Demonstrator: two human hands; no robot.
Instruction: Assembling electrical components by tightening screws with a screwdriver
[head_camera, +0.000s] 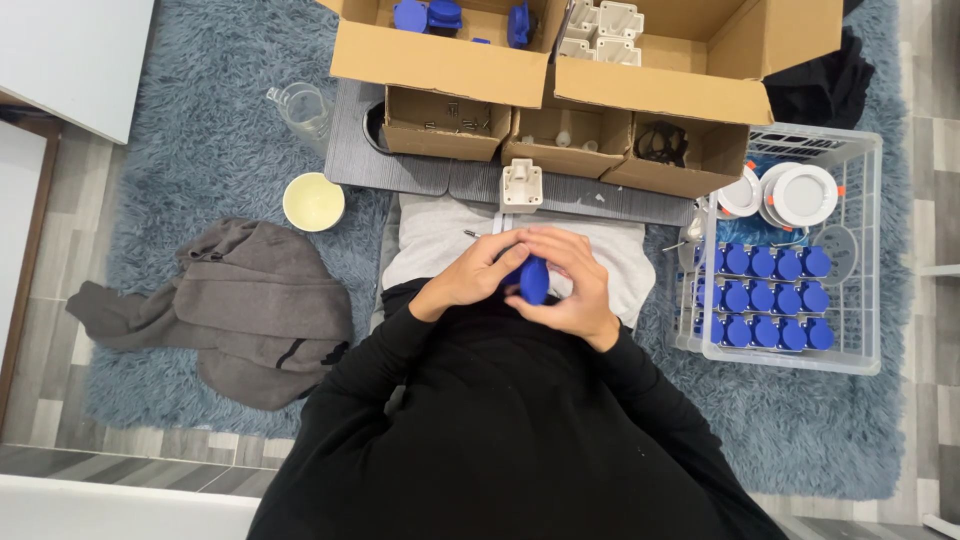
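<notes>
1. Blue plastic part (534, 279): small, rounded, smooth, matte blue.
2. State: mostly covered by fingers; only its lower rounded end shows, so its full shape cannot be told.
3. Pose: long axis roughly upright in the head view, rounded end toward the person's body.
4. Position: between both hands, above the lap, just in front of the black-sleeved torso, over the light grey cloth.

Shaggy rug on a plank floor

A blue-grey shag rug (200, 160) covers grey wood-look floor planks (60, 330). White furniture panels (70, 50) stand at the upper left, another white edge (110, 510) runs along the bottom left. Light is even.
</notes>
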